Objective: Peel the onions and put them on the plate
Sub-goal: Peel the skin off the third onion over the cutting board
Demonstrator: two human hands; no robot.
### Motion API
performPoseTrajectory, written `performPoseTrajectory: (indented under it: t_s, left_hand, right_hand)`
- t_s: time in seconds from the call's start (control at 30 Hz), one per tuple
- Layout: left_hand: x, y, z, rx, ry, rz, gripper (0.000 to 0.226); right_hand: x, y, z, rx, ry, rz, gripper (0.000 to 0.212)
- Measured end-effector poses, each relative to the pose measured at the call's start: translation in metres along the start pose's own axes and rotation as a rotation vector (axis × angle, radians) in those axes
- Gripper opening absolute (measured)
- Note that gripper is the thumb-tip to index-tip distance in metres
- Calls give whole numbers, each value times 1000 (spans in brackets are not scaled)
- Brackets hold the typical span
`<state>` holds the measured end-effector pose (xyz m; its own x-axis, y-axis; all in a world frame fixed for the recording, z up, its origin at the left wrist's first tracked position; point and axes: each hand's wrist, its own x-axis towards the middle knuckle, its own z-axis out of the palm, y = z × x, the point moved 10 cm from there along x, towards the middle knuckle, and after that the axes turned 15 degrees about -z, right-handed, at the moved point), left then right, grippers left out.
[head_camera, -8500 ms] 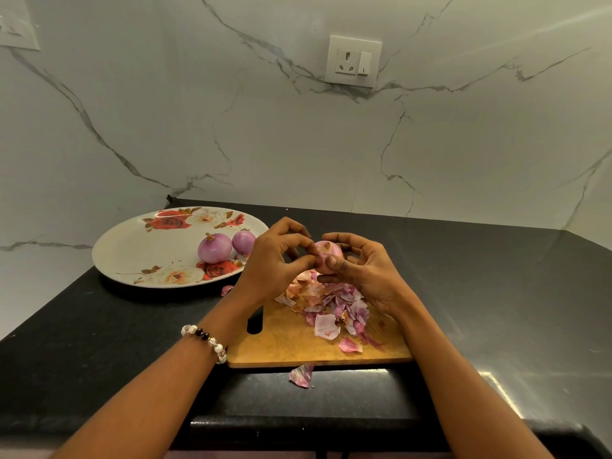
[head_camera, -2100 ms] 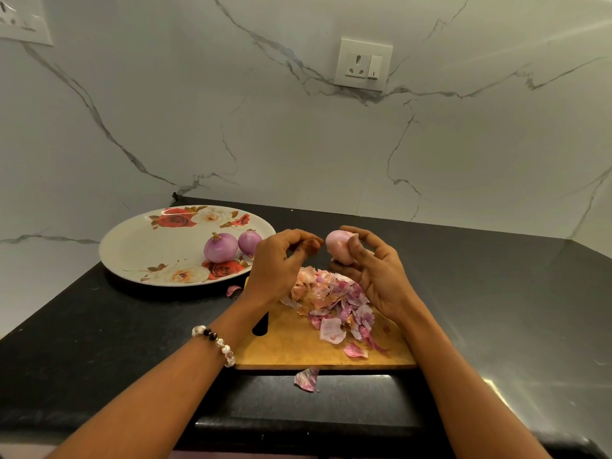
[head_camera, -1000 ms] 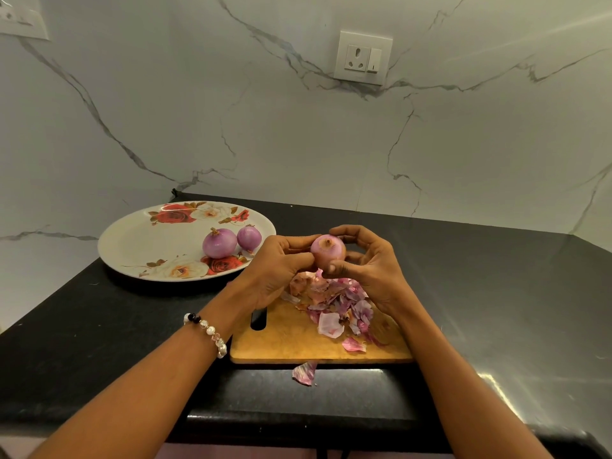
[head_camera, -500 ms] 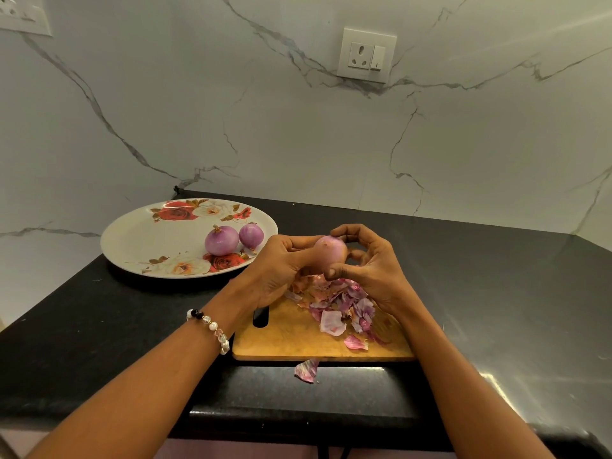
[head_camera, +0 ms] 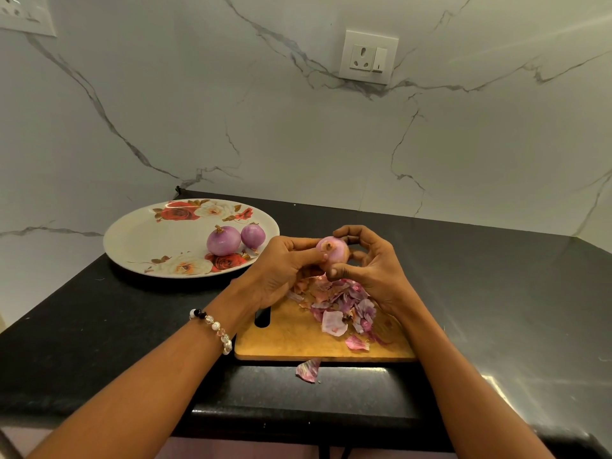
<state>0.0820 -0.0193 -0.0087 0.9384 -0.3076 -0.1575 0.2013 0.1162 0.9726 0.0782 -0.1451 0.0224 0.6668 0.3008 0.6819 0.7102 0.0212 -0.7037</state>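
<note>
While the onion [head_camera: 332,251] sits lifted above the peel pile [head_camera: 341,304] on the cutting board [head_camera: 291,339], its root tuft faces up and toward the camera. The right hand [head_camera: 371,270] cradles it from the right, thumb and fingers curled round it; the left hand [head_camera: 281,270] pinches at its left side. The plate [head_camera: 139,240], already bearing two peeled onions [head_camera: 224,240], lies to the left, nearer the left hand.

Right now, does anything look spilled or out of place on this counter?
One thing: a loose purple peel scrap lies on the black counter, just off the front edge of the cutting board, apart from the peel pile on the board. Otherwise nothing stands out; two onions sit on the plate.
</note>
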Motion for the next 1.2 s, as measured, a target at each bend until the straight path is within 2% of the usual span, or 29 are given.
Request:
performPoseTrajectory:
  t_s: [0.3, 0.47, 0.57, 0.77, 0.93, 1.07, 1.2]
  left_hand:
    - [0, 2, -9, 69, 99, 24, 29]
    - [-1, 0, -2, -24, 7, -17, 17]
    - [-1, 0, -1, 2, 21, -14, 15]
    - [-3, 3, -2, 70, 36, 25, 20]
    - [-2, 1, -1, 76, 22, 20, 26]
    - [4, 0, -14, 99, 141, 22, 30]
    - [4, 0, -17, 107, 155, 26, 25]
  right_hand:
    - [0, 2, -4, -10, 37, 25, 56]
    - [0, 2, -4, -7, 22, 1, 63]
    - [0, 2, -1, -23, -4, -3, 68]
    - [0, 1, 1, -37, -18, -6, 70]
    - [1, -3, 2, -59, -21, -16, 60]
    - [0, 2, -5, -22, 33, 16, 57]
    - [0, 3, -6, -24, 41, 26, 58]
